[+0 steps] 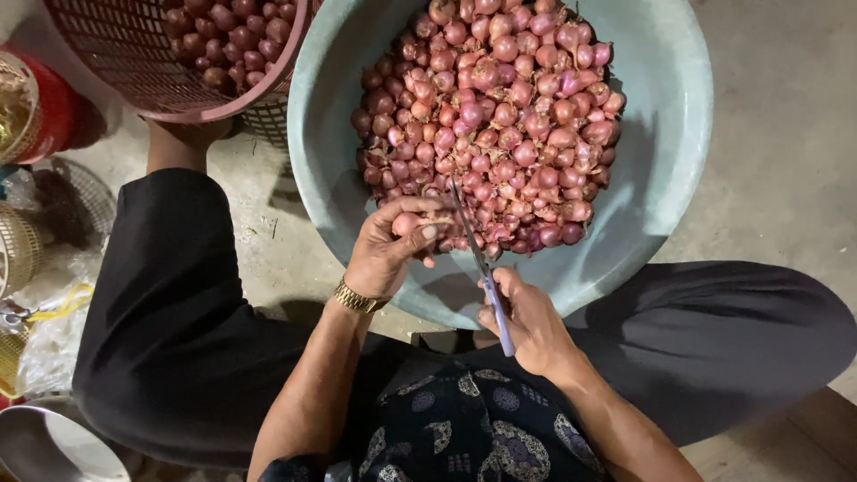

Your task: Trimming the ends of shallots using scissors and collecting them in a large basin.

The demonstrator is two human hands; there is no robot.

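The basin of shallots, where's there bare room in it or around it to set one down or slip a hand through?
Inside the basin, the right wall and the near wall beside the shallot pile are bare. The concrete floor to its right is open. Crowded: the near left rim, where the left hand holds a shallot and the right hand a knife, and the basket.

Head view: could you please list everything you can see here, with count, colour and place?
Basin: one, pale green, centre, on the floor.
Shallots: a heap, red-purple, in the basin.
Basket: one, dark red mesh, top left, holding more shallots.
Red container: one, far left edge.
Metal bowl: one, silver, bottom left.
Watch: one, gold, on the left wrist.
Knife: one, lilac handle, in the right hand's grip.
Shallot: one, pink, in the left hand.
Left hand: over the basin's near rim.
Right hand: below the near rim.
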